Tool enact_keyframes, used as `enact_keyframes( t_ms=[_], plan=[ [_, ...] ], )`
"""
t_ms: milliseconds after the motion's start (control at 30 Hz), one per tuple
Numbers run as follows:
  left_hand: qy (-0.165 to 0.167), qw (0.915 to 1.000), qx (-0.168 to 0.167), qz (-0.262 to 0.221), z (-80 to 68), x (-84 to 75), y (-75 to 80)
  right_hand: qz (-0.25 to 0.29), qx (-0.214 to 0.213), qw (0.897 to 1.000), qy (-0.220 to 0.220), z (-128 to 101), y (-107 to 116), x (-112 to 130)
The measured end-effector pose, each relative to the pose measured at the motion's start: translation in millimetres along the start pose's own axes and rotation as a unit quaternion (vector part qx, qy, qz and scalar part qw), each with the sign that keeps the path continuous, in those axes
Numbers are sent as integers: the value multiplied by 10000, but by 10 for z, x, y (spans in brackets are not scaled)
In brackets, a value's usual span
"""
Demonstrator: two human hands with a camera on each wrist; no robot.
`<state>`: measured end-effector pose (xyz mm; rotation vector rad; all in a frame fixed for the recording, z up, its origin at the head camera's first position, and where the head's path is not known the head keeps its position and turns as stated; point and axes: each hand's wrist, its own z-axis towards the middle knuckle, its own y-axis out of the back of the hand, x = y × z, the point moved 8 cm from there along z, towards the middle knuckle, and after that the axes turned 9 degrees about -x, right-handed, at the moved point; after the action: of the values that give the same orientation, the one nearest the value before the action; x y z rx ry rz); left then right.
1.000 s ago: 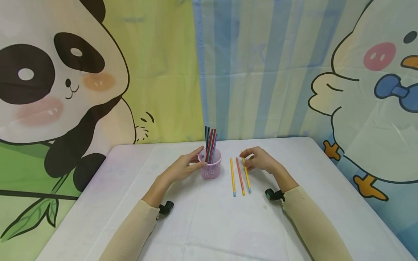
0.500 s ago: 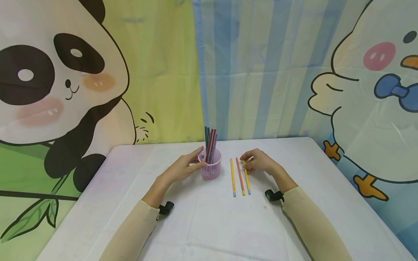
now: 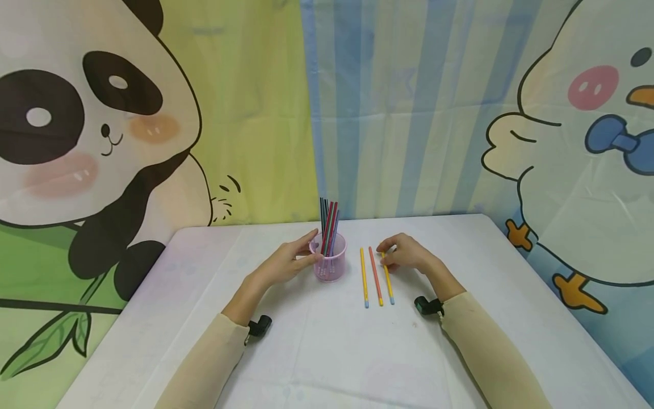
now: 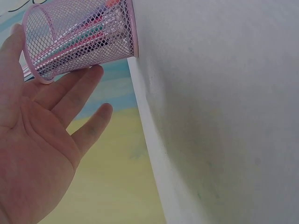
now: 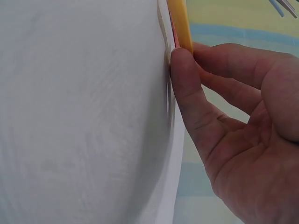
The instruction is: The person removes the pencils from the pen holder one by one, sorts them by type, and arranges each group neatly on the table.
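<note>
My left hand [image 3: 286, 264] holds a pink mesh pencil cup [image 3: 330, 271] by its rim, thumb at the near side and fingers along the far side. In the left wrist view the cup's mesh wall [image 4: 79, 42] shows pencils inside. Several dark, red, green and purple pencils [image 3: 329, 230] lean upright in it. My right hand [image 3: 406, 253] pinches the upper part of a yellow pencil [image 3: 388, 281] with a blue end, between thumb and fingers. The right wrist view shows this pencil [image 5: 180, 23] at the fingertips. To its left lie an orange-red pencil [image 3: 376, 277] and another yellow pencil [image 3: 364, 278].
A white cloth covers the table [image 3: 332, 352], whose back edge runs behind the cup. Behind it hangs a curtain [image 3: 398, 113] with a panda and a white bird printed on it. A small black camera sits on each wrist.
The pinched yellow pencil has shifted slightly, its blue end tilting left and then back right. My left hand and the cup have stayed in place.
</note>
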<state>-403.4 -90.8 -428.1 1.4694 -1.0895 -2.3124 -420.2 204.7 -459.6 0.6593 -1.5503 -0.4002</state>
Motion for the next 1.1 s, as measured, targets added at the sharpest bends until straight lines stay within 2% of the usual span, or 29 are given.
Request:
enact_keyframes(
  t_ms=[1100],
  plan=[
    [57, 10000, 36, -1, -8, 8, -4, -307, -40, 9994, -124, -14, -36, 9]
  ],
)
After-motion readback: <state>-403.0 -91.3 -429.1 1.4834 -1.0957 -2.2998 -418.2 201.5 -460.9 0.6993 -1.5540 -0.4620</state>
